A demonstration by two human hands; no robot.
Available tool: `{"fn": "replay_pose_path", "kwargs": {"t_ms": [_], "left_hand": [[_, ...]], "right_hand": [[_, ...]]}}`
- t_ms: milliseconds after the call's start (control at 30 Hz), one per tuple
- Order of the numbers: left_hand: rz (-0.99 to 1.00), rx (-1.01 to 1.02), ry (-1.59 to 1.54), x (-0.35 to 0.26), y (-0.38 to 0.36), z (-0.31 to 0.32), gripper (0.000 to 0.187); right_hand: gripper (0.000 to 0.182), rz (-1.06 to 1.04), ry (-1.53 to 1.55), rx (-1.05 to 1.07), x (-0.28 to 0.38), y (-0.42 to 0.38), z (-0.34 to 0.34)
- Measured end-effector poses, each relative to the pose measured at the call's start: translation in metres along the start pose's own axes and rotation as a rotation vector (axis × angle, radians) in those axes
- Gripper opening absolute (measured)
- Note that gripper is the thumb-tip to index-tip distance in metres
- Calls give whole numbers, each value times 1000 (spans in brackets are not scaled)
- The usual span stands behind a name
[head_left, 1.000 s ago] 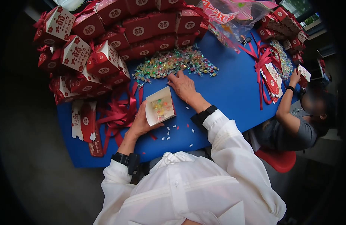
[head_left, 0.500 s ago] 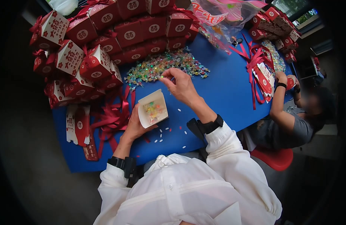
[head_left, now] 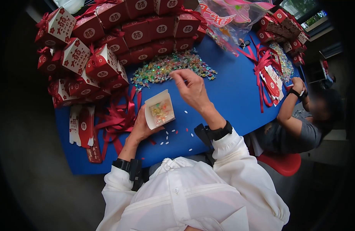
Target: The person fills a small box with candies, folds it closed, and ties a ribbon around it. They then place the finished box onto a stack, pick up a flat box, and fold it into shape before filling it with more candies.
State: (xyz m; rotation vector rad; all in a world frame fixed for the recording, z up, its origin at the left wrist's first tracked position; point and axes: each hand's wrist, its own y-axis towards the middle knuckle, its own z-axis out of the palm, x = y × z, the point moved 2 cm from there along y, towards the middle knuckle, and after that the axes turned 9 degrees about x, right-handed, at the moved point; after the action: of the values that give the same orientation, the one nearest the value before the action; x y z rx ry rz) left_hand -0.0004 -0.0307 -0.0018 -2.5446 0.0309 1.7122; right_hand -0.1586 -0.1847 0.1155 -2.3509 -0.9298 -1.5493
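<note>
My left hand is wrapped round the side of an open paper gift box, tilted with its white inside facing me. Several wrapped candies lie inside it. Up and to the right of the box, my right hand hovers with its fingers curled together. Whatever the fingertips may hold is too small or hidden to make out. Just beyond that hand spreads a heap of shiny wrapped candies on the blue table.
Stacked red gift boxes stand at the back left. Dark red ribbons and flat box cards lie at the left. A plastic bag sits at the back. A co-worker sits at the right, near more ribbons.
My right hand has shifted slightly right, away from the candy heap. The box remains in my left hand. The co-worker's hands have moved closer together.
</note>
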Motion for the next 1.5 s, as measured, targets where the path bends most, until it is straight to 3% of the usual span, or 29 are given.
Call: {"fn": "replay_pose_path", "kwargs": {"t_ms": [67,133,267,433,567,633,800,867,967,1133,1300,1500], "left_hand": [[-1,1,2,0,-1,0,102],[-2,1,3,2,-1,0,103],[1,8,33,3,-2,0,102],[-3,3,105,2,-3,-3,97],[22,-4,107,0,-2,-3,96],[30,-6,96,0,-2,-4,96],[-16,-10,92,1,-3,-2,95],[18,0,122,-6,-1,-5,94],[59,-8,163,-14,4,-5,95],[152,-74,272,-20,6,-7,101],[110,-70,222,-10,2,-4,107],[22,-7,153,-1,1,-6,112]], "right_hand": [[27,16,-336,-247,-65,9,-28],[45,282,-492,-391,-123,5,-46],[56,449,-444,-264,-188,6,-47],[52,336,-476,-197,-173,19,7],[46,236,-170,-103,-155,24,7],[44,229,235,-116,-155,22,-6],[49,402,66,-138,-152,-4,-23],[56,263,-243,6,-140,-11,-18],[59,88,-418,2,-141,-16,-10],[60,87,-406,-18,-142,-18,-4],[47,14,-410,-10,-135,-20,-6],[34,86,-400,22,-142,-17,-7]]}}
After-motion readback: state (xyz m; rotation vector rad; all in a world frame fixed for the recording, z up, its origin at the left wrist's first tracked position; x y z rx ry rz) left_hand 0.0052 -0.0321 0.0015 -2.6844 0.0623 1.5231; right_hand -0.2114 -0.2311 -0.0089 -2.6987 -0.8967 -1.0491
